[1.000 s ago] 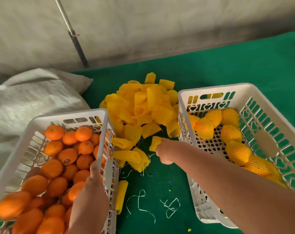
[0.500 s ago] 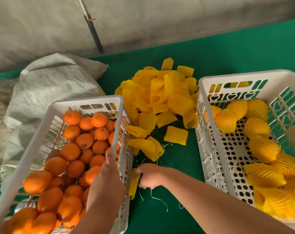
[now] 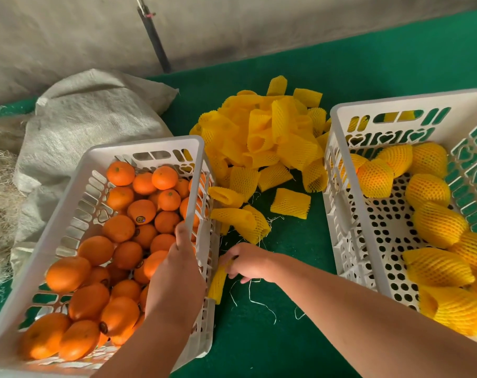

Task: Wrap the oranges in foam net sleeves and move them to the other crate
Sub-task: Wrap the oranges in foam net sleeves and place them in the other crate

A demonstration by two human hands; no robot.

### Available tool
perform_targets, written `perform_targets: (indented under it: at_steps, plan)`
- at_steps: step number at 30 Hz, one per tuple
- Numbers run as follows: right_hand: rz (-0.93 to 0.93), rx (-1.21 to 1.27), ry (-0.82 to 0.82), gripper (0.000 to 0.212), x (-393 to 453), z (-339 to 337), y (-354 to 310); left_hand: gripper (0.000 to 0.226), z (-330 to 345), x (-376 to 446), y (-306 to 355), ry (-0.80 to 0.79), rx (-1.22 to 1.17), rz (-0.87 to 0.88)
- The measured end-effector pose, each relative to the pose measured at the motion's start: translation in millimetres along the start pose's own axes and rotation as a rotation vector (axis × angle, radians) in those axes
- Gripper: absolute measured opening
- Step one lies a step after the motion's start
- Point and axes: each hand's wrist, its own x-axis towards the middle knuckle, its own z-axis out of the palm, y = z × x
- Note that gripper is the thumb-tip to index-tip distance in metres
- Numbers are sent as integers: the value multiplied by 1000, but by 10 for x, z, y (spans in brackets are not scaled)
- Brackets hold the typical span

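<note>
The left white crate is full of bare oranges. My left hand reaches into it by its right wall, fingers curled down around an orange that it mostly hides. On the green cloth just outside that wall lies a flat yellow foam sleeve. My right hand pinches its upper end. A pile of yellow foam sleeves lies between the crates. The right white crate holds several wrapped oranges.
A grey woven sack lies behind the left crate, with straw-like fibre at the far left. A dark pole leans against the grey wall. Loose white threads lie on the green cloth.
My right hand has drawn back from the sleeve pile to the flat sleeve beside the left crate and taken hold of it. My left hand stays in the orange crate.
</note>
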Motion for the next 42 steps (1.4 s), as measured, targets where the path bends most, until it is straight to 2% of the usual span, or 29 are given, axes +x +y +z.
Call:
perform_targets:
  at_steps: [5,9,12,14,16,18,23,27,29,32,34,37,40,42]
  plan:
    - [-5,73,-53,34,55,105,59,81,-20,-5,-7,42,-116,-14]
    - [-50,-2,71,27,66,119,144,88,-107,-6,19,21,-152,-31]
    - [-29,-27,164,40,58,85,143,91,-192,-3,47,-6,-153,-22]
    - [-44,-112,223,44,30,53,116,92,-242,9,57,-16,-178,-21]
    - [-55,-269,297,39,-29,22,81,91,-279,25,58,-20,-195,-26]
    - [-93,-439,344,45,-105,-18,32,87,-318,45,37,-10,-210,-35]
    - [-153,-669,348,43,-388,-220,-160,72,-374,71,-55,30,-240,-14]
    - [-287,-498,294,24,-579,-468,-220,84,-256,34,34,6,-229,-12]
    - [-336,-337,282,28,-613,-558,-233,79,-193,47,70,4,-243,-17]
    - [-370,-177,283,46,-595,-629,-314,69,-158,83,60,13,-249,-35]
    - [-397,-157,316,48,-567,-654,-361,69,-146,82,61,12,-233,-42]
    - [-444,-210,382,37,-529,-695,-381,77,-134,89,63,8,-222,-72]
    - [-477,-225,414,30,-503,-713,-407,73,-126,115,65,48,-207,-65]
    - [-485,-257,420,26,-483,-685,-432,87,-98,119,48,44,-214,-23]
